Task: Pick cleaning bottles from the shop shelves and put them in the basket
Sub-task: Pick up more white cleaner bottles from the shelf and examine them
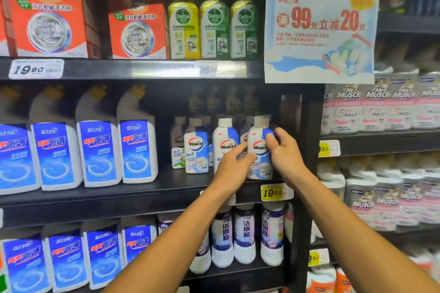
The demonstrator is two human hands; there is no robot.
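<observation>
Around the grip stands a tall black shelving unit whose boards run above and below the two hands. Up and to the right of the grip hangs a pale blue promotional poster printed with red figures. Far to the left, on the same board, stand big white toilet-cleaner bottles with blue labels; above them, on the higher board, sit orange OMO boxes, and almost straight above the grip three Dettol bottles. Right of the grip, past the upright post, are stacked Mr Muscle packs. Below the grip stand slim white and purple bottles, and just under the right hand a yellow price tag is fixed to the shelf edge.

Both hands hold one white and blue Walch bottle, upright at the front right of the middle board. The right hand wraps its right side, fingers curled over the label. The left hand pinches its left side lower down. Just left of the grip a second Walch bottle stands beside it, partly hidden by the left hand.
</observation>
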